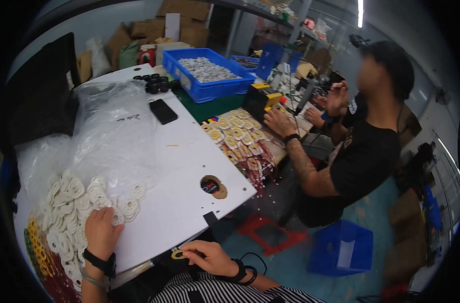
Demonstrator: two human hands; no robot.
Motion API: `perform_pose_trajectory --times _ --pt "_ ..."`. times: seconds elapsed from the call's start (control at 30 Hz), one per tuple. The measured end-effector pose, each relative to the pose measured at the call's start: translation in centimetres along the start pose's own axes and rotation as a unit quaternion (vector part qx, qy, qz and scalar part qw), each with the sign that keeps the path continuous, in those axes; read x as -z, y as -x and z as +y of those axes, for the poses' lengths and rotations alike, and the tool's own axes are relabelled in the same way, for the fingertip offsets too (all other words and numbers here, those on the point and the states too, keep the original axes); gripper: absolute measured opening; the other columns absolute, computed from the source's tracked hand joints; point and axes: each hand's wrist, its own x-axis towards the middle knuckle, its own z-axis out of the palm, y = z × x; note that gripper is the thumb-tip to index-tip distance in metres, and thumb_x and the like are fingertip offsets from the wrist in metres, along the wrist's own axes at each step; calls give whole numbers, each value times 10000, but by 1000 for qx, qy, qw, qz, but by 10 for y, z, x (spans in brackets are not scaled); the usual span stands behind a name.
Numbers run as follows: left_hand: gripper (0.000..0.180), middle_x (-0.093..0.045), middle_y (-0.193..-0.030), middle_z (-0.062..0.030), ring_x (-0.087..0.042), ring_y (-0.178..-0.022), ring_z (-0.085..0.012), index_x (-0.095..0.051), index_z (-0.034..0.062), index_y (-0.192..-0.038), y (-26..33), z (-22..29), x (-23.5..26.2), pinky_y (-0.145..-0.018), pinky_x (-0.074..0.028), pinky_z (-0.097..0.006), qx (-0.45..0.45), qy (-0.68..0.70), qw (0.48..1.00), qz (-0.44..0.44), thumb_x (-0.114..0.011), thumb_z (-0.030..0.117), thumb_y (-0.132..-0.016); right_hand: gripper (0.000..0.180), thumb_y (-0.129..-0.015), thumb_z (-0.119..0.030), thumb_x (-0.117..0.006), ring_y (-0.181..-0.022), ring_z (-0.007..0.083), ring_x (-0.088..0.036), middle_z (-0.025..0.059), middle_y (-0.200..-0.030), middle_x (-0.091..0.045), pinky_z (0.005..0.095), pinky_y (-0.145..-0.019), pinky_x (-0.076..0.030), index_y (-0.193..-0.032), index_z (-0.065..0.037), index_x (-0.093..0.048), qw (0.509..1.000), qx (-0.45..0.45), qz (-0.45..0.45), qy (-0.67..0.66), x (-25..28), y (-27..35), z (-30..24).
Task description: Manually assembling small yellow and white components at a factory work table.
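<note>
Cluttered workshop, white table point(189, 166) heaped at its near left corner with white foam rings point(71, 202) beside a clear plastic bag point(114, 126). Left hand point(101, 232) flat on the heap, fingers spread and closed on nothing; right hand point(207, 256) below the near edge, fingers pinching a yellow ring point(178, 254). Could lose loose rings off that corner through a careless sweep, or drop the lightly pinched one to the floor.
</note>
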Motion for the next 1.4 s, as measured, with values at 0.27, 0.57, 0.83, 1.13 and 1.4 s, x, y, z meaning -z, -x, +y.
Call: perform_pose_trajectory --times 0.27,0.57,0.83,1.13,1.4 --pt "322 -644 -878 -147 -590 -757 -294 -612 -7 -1053 -13 -12 -25 -640 -459 -409 31 -144 989 13 -669 72 -746 211 -948 -99 -583 -635 88 -619 80 -876 -662 222 -572 -485 -1128 9 -606 1000 -7 -1 -1 8 2 5" --pt "194 -697 -864 -144 -646 -649 -154 -661 -38 -1056 3 88 -1 -519 -495 -279 131 444 886 -34 -560 49 -914 192 -953 -60 -565 -652 61 -594 52 -857 -643 201 -598 -497 -1110 47 -590 987 10 22 -158 -2 -2 -1" --pt "304 -686 -954 -79 -633 -776 -89 -589 -29 -1230 -1 121 -23 -584 -515 -194 158 680 704 -129 -527 128 -977 214 -947 -54 -575 -666 88 -611 103 -894 -666 201 -593 -505 -1135 48 -565 987 10 113 -113 13 -13 -10" --pt "317 -680 -1019 -70 -633 -855 -101 -586 10 -1258 15 117 -27 -672 -542 -217 161 655 725 -137 -503 166 -994 209 -939 -34 -582 -667 92 -621 119 -916 -677 195 -584 -506 -1128 54 -569 989 -13 86 -119 10 -14 -3" --pt "309 -689 -912 -83 -618 -741 -88 -590 27 -1255 17 122 -17 -649 -524 -221 139 598 780 -122 -510 149 -983 202 -930 -22 -590 -671 96 -630 125 -911 -679 193 -582 -508 -1116 55 -581 992 1 100 -75 6 -11 -7"
